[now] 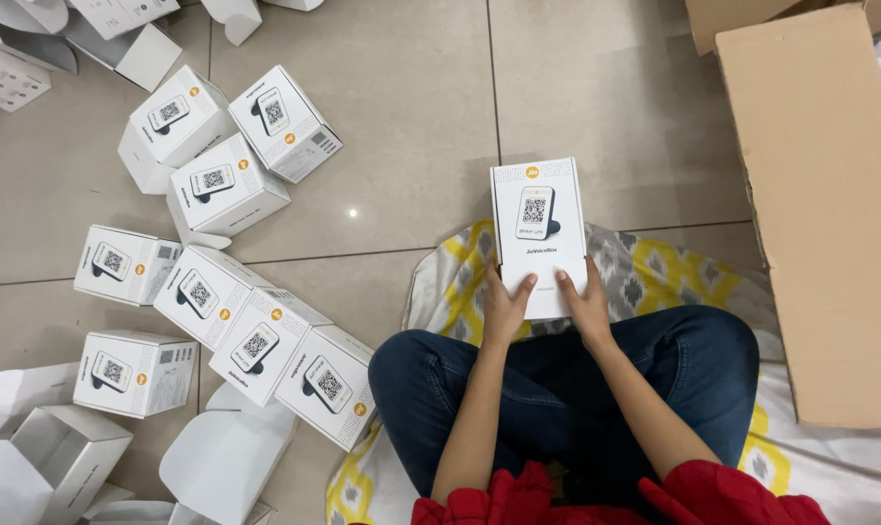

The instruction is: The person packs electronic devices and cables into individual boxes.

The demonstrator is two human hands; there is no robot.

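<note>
- Beige glazed tile floor underneath everything, crossed by dark grout lines.
- Large brown corrugated cardboard carton lying at the right edge, one long plain side facing up.
- Yellow, grey and white patterned cloth mat spread on the tiles, under crossed legs in dark blue jeans.
- Scatter of small white closed cardboard boxes on the left, each showing a printed picture of a device and an orange dot; some leaning against one another.
- Unfolded white carton blanks at lower left, open and flat.
- Tall white rectangular cardboard box held upright above the knees, printed face toward the camera, near the middle of the view, over the mat's far edge.
- Both forearms reaching forward from red sleeves, converging on that box.
- Left hand gripping the lower left edge, thumb laid on the front face.
- Right hand gripping the lower right edge, thumb likewise on the front.
</note>
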